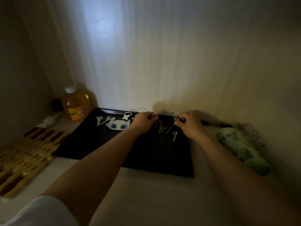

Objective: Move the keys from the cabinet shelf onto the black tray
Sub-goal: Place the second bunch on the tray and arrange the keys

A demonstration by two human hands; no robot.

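The black tray (101, 144) lies on the pale cabinet shelf, dimly lit. At its far left rest a silver key (98, 120) and a white pixel-style keychain charm with blue eyes (117, 125). Several keys on rings (164, 128) lie on the tray's far right part, between my hands. My left hand (143, 122) is closed, pinching a thin metal piece of that bunch. Over the tray's far right corner my right hand (189, 123) grips a key ring with a dark fob. The details of both grips are hard to make out in the gloom.
An orange drink bottle (76, 106) stands at the back left beside a dark object (57, 105). A yellow and brown slatted mat (27, 154) lies left of the tray. A green roll package (242, 150) lies at the right, a black rod (216, 124) behind it.
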